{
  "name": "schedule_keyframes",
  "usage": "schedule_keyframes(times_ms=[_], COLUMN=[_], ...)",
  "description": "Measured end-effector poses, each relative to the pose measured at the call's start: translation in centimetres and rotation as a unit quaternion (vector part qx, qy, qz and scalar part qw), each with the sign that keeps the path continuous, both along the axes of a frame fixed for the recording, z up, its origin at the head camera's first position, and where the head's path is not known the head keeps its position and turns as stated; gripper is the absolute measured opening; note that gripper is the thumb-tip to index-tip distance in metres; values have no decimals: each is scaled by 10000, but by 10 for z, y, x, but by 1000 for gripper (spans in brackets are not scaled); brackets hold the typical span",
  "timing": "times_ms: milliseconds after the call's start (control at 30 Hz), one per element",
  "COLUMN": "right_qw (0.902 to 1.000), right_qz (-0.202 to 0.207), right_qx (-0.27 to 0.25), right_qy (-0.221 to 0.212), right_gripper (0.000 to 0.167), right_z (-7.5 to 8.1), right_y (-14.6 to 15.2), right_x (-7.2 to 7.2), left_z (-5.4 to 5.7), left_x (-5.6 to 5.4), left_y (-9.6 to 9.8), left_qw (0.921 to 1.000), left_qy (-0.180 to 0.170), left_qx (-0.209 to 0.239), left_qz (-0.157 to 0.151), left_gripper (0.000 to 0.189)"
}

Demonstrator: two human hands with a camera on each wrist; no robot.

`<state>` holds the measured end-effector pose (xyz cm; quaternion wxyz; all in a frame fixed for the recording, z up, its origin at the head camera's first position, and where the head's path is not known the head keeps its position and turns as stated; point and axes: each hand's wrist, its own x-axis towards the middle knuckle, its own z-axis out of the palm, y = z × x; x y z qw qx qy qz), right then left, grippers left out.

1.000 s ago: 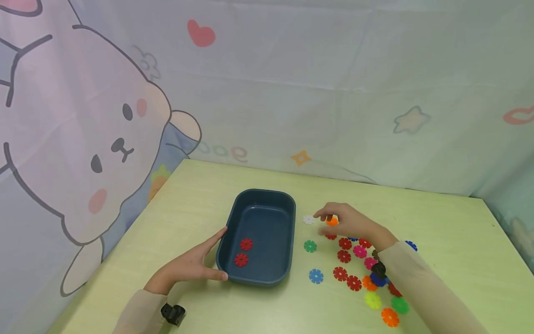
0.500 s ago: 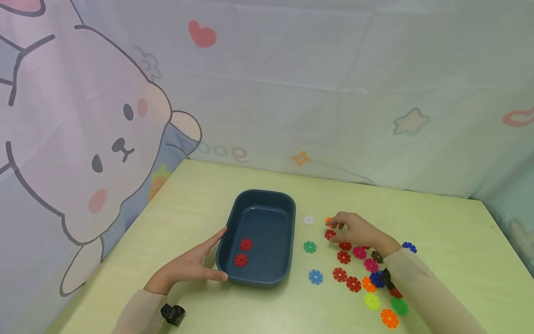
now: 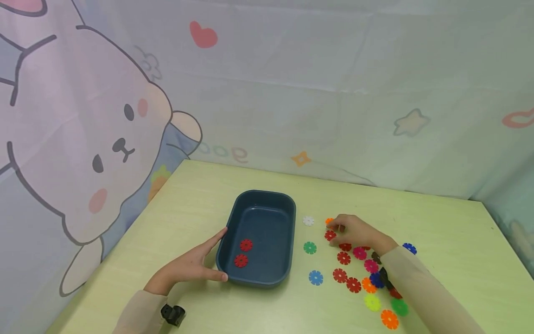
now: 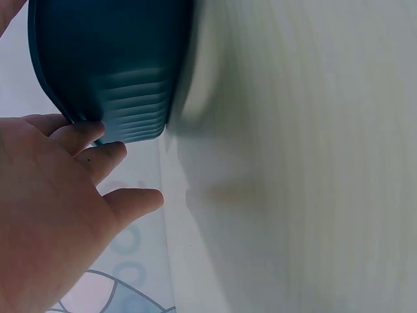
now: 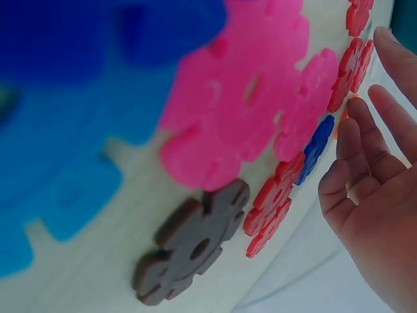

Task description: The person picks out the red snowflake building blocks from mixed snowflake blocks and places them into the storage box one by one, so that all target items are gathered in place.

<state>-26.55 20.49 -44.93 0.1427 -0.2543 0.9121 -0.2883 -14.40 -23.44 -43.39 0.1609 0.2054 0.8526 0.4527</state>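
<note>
My left hand (image 3: 187,264) touches the left side of a dark blue plastic tray (image 3: 291,250), its thumb at the near corner. In the left wrist view its fingertips (image 4: 112,154) meet the tray's outer wall. Two red notched discs, one farther (image 3: 246,245) and one nearer (image 3: 241,260), lie flat inside the tray. To the right, my right hand (image 3: 360,232) is low over the table, thumb and index finger apart on either side of a red disc (image 3: 330,235). An orange disc (image 3: 329,222) shows partly behind the index fingertip. The other fingers are bent in the right wrist view.
Loose discs lie right of the tray: white (image 3: 308,221), green (image 3: 310,247), light blue (image 3: 315,278), pink (image 3: 371,266), yellow (image 3: 372,302) and several more. Some overlap or sit under the right sleeve (image 3: 417,278). A printed curtain (image 3: 292,93) stands behind the table.
My right hand has moved right and down from above the white and orange discs to the red disc, staying almost still over the last half second. My left hand and the tray hold their places.
</note>
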Motion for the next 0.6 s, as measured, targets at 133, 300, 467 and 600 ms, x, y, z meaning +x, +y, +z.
schedule_keyframes(times_ms=[133,300,467,600], right_qw=[10000,9999,9998,9998], right_qz=[21,102,151,124], right_qx=[26,79,127,151], right_qy=[-30,-3,52,-5], right_gripper=[36,33,33,30], right_z=[-1,0,0,1], right_y=[-1,-1,-1,-3], right_x=[0,-1,-2,-1], left_z=[-1,0,2,2], left_x=[0,0,1,2], left_y=[0,0,1,0], left_qw=[10000,10000,10000,9999], left_qy=[-67,-71,32,108], left_qx=[9,-4,-33,-48], left_qz=[11,19,-42,-87], left_gripper=[111,112,111,111])
